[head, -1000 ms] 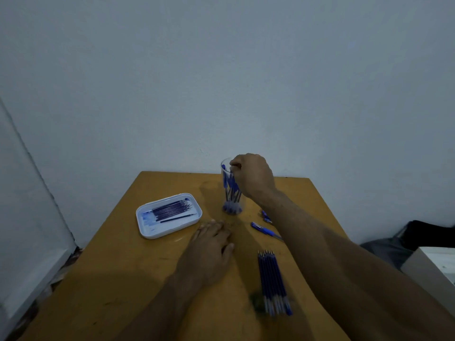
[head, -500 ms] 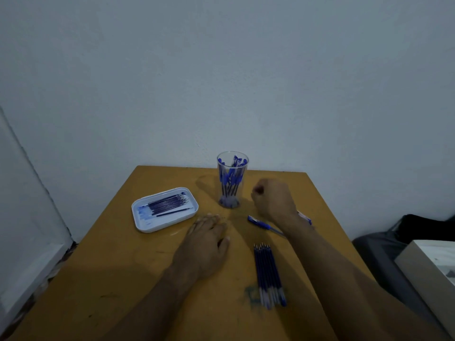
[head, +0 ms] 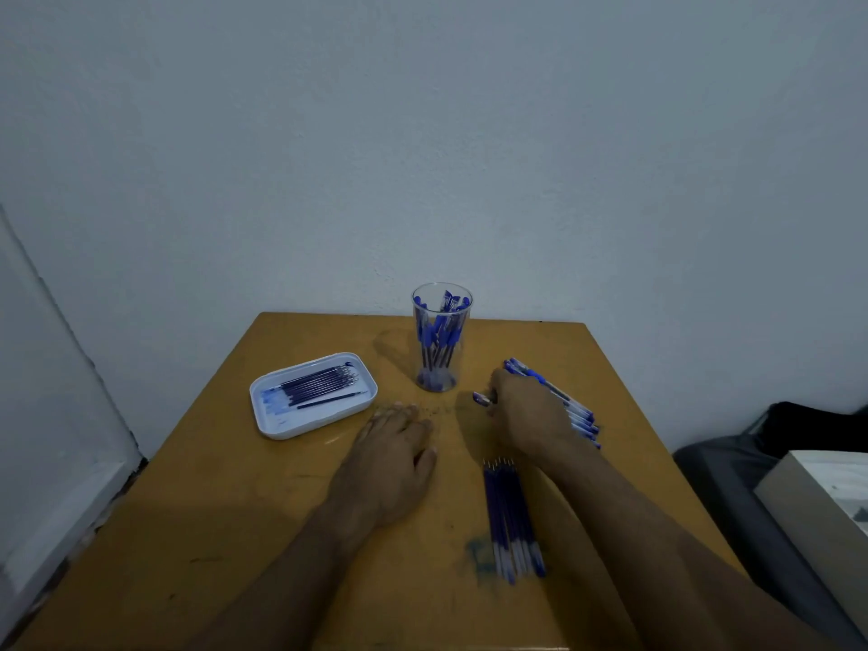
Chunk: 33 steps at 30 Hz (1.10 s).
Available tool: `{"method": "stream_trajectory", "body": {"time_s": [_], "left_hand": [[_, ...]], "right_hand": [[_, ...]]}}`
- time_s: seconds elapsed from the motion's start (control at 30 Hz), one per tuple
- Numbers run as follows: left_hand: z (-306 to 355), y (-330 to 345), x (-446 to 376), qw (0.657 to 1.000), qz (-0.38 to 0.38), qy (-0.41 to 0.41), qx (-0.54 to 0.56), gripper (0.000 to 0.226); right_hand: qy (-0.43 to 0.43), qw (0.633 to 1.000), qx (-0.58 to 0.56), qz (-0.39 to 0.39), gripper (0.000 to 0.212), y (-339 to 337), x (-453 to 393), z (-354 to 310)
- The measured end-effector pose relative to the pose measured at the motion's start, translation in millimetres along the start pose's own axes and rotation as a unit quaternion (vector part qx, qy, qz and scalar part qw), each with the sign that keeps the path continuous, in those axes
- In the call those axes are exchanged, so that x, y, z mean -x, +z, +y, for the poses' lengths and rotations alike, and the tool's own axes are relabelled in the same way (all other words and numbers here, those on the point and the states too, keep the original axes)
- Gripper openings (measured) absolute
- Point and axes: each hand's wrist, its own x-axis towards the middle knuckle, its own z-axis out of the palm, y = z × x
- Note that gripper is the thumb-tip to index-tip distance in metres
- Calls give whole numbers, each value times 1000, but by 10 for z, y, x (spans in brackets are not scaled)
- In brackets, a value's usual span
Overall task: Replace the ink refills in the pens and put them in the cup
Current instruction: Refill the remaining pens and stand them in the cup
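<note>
Your table (head: 235,533) holds everything. Your left hand (head: 390,458) lies flat, fingers spread. Your right hand (head: 528,415) grips a pen (head: 483,398) whose tip points left toward the cup (head: 440,338). Pens in the cup stand upright.

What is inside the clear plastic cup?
The clear plastic cup holds upright blue-capped pens, bunched together; their exact count and lower tips cannot be made out.

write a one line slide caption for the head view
Right hand closes on a pen beside the pen-filled cup; left hand rests flat on the table.
</note>
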Motion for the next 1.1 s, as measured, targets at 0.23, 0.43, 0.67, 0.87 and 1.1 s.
{"method": "stream_trajectory", "body": {"time_s": [0.23, 0.43, 0.67, 0.87, 1.1], "left_hand": [[39, -109, 128, 997, 15, 2, 82, 53], [164, -199, 446, 973, 69, 11, 218, 33], [212, -230, 511, 917, 5, -37, 397, 24], [157, -205, 466, 928, -16, -34, 370, 18], [89, -197, 450, 923, -32, -2, 384, 20]], "right_hand": [[16, 1000, -4, 0, 12, -464, 319, -197], [73, 855, -506, -95, 14, -408, 871, -317], [97, 724, -671, -127, 25, -148, 884, -401], [71, 713, -688, -112, 21, -26, 801, -347], [38, 720, -686, -101, 31, -11, 777, -289]]}}
